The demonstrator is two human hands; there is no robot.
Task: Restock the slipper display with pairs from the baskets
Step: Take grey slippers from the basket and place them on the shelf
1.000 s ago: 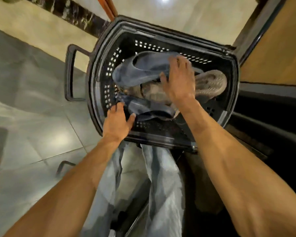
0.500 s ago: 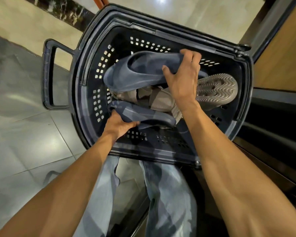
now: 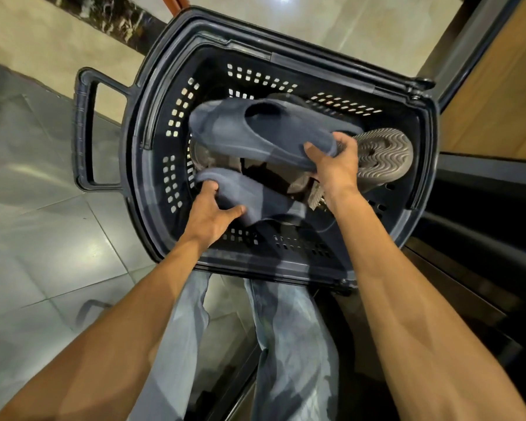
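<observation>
My right hand pinches one end of a dark navy moulded foam slipper, raised across the twelve o'clock half of the black perforated plastic basket. My left hand curls round the end of its navy mate, low at seven o'clock. Both look light, springy and faintly grippy, so an edge hold should serve; the strap arch would be surer. A grey-brown slipper with a wavy ridged sole lies at three o'clock, possibly wedged underneath.
</observation>
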